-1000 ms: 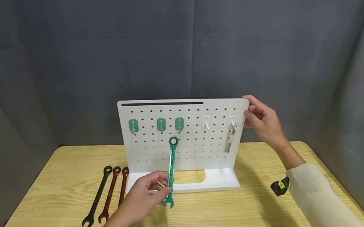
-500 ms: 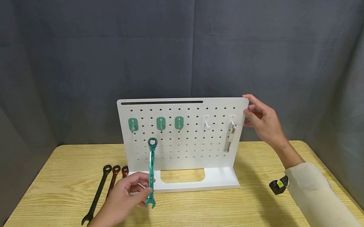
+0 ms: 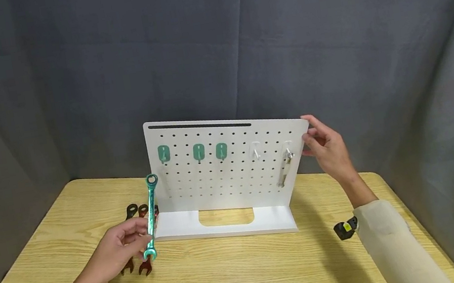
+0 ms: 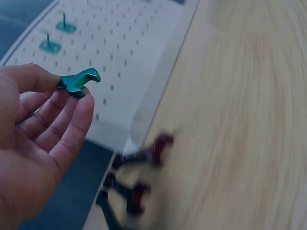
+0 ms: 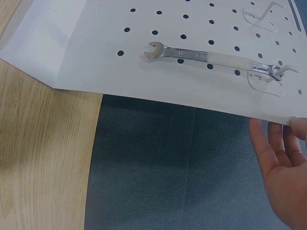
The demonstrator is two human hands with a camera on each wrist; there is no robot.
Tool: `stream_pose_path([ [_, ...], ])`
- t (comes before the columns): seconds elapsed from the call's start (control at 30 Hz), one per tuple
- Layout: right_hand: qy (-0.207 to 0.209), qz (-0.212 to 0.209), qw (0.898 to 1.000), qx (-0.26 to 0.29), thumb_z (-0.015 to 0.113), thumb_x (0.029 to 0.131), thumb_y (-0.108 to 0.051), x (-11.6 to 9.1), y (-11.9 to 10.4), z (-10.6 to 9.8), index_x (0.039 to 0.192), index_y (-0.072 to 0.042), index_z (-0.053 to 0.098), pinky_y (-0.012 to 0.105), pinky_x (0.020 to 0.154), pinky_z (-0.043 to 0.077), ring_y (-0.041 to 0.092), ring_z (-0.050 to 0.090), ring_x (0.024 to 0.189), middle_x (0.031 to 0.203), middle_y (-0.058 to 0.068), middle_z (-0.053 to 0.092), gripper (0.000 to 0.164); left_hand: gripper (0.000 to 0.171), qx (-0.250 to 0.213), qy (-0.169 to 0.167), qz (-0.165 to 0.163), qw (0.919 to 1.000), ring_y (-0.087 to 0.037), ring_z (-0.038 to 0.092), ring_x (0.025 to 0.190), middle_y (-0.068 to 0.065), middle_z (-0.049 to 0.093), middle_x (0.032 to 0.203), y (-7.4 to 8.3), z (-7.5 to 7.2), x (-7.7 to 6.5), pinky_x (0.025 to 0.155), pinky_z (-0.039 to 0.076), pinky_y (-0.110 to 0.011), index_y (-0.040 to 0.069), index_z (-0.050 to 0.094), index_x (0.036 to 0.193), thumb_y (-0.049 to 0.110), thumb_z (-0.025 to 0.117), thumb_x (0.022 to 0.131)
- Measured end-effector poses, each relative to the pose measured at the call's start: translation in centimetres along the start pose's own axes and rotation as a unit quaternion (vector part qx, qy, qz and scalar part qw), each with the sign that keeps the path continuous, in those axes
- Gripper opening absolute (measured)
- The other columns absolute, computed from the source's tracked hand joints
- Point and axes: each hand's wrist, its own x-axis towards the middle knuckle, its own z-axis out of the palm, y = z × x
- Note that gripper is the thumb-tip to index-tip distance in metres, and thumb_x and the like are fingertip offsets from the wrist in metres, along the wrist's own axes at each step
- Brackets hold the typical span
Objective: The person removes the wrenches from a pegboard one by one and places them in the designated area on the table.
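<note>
My left hand [image 3: 118, 246] pinches a green ratcheting combination wrench [image 3: 150, 208] near its open end. The ring end points up, just left of the white pegboard stand [image 3: 233, 180]. In the left wrist view the wrench's open jaw [image 4: 82, 82] sticks out past thumb and fingers; the rest is hidden. With thumb and fingers my right hand [image 3: 329, 154] grips the board's upper right edge. A silver wrench [image 5: 192, 54] hangs by its ring on a clear hook [image 5: 268, 84] at that side. Three green hooks [image 3: 199, 151] and another clear hook [image 3: 256, 150] carry nothing.
Behind my left hand, a black wrench [image 3: 132, 210] and two red wrenches [image 3: 146, 266] lie on the wooden table [image 3: 240, 274], partly covered. A grey curtain [image 3: 175, 45] hangs behind the table.
My left hand has moved left with the green wrench, from in front of the board to over the wrenches on the table. The right hand keeps its grip on the board.
</note>
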Motion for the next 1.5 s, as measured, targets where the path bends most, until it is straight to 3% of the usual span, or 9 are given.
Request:
stream_pose_path([
  [0.2, -0.002, 0.003, 1.000, 0.003, 0.059, 0.103, 0.002, -0.1, -0.1, -0.1, 0.148, -0.012, 0.055, 0.037, 0.078, 0.061, 0.018, 0.066, 0.096, 0.109, 0.024, 0.061, 0.047, 0.030, 0.017, 0.020, -0.041, 0.9988, -0.020, 0.064, 0.072, -0.014, 0.063, 0.099, -1.3, -2.8, -1.0, 0.060, 0.059, -0.038, -0.013, 0.058, 0.126, 0.007, 0.061, 0.104],
  [0.53, 0.004, 0.009, 1.000, 0.009, 0.060, 0.102, 0.003, -0.2, 0.3, -0.3, 0.149, -0.011, 0.054, 0.030, 0.077, 0.061, 0.015, 0.066, 0.098, 0.110, 0.024, 0.060, 0.049, 0.036, 0.030, 0.047, -0.101, 0.9933, -0.016, 0.061, 0.076, -0.008, 0.062, 0.100, -3.6, -5.9, -1.2, 0.061, 0.059, -0.038, -0.014, 0.055, 0.132, 0.010, 0.060, 0.105],
  [0.87, -0.001, 0.008, 1.000, 0.024, 0.056, 0.102, 0.010, -0.1, 0.3, -0.2, 0.148, -0.002, 0.052, 0.024, 0.075, 0.059, 0.013, 0.067, 0.095, 0.111, 0.030, 0.058, 0.048, 0.036, 0.051, 0.061, -0.147, 0.9859, -0.014, 0.056, 0.064, -0.011, 0.059, 0.096, -4.8, -7.1, -1.7, 0.052, 0.053, -0.030, -0.018, 0.050, 0.132, 0.004, 0.054, 0.104],
  [1.1, -0.001, 0.006, 1.000, 0.018, 0.056, 0.102, 0.010, -0.4, -2.2, -0.1, 0.147, -0.001, 0.052, 0.023, 0.076, 0.058, 0.018, 0.066, 0.095, 0.109, 0.032, 0.058, 0.047, 0.036, 0.074, 0.053, -0.170, 0.9813, -0.016, 0.057, 0.062, -0.013, 0.061, 0.095, -5.0, -7.8, -1.8, 0.053, 0.054, -0.032, -0.018, 0.051, 0.130, 0.005, 0.054, 0.103],
  [1.27, -0.008, 0.017, 1.000, 0.019, 0.056, 0.101, 0.010, -0.4, -2.9, 0.0, 0.146, 0.001, 0.052, 0.030, 0.078, 0.060, 0.022, 0.066, 0.096, 0.108, 0.033, 0.057, 0.046, 0.034, 0.077, 0.037, -0.203, 0.9754, -0.019, 0.057, 0.062, -0.013, 0.060, 0.094, -4.8, -8.2, -2.3, 0.055, 0.055, -0.034, -0.018, 0.051, 0.129, 0.005, 0.052, 0.104],
  [1.33, -0.010, 0.020, 1.000, 0.015, 0.056, 0.101, 0.010, -0.4, -3.1, 0.0, 0.146, 0.002, 0.052, 0.037, 0.079, 0.060, 0.025, 0.066, 0.096, 0.109, 0.033, 0.058, 0.046, 0.033, 0.085, 0.031, -0.209, 0.9738, -0.020, 0.057, 0.064, -0.012, 0.059, 0.095, -4.8, -8.3, -2.5, 0.055, 0.055, -0.034, -0.018, 0.051, 0.127, 0.006, 0.050, 0.104],
  [1.43, -0.010, 0.017, 1.000, 0.016, 0.056, 0.101, 0.011, -0.4, -3.1, 0.1, 0.145, 0.002, 0.053, 0.035, 0.078, 0.060, 0.027, 0.066, 0.096, 0.108, 0.033, 0.059, 0.045, 0.032, 0.095, 0.026, -0.214, 0.9718, -0.020, 0.057, 0.065, -0.012, 0.058, 0.093, -4.7, -8.3, -2.7, 0.056, 0.055, -0.033, -0.017, 0.053, 0.126, 0.005, 0.050, 0.104],
  [1.5, -0.011, 0.012, 1.000, 0.017, 0.056, 0.101, 0.011, -0.4, -3.1, 0.1, 0.145, 0.003, 0.052, 0.040, 0.079, 0.059, 0.027, 0.066, 0.096, 0.108, 0.034, 0.058, 0.045, 0.032, 0.094, 0.024, -0.216, 0.9715, -0.020, 0.057, 0.067, -0.012, 0.059, 0.094, -4.8, -8.3, -2.8, 0.056, 0.055, -0.033, -0.017, 0.053, 0.127, 0.006, 0.049, 0.105],
])
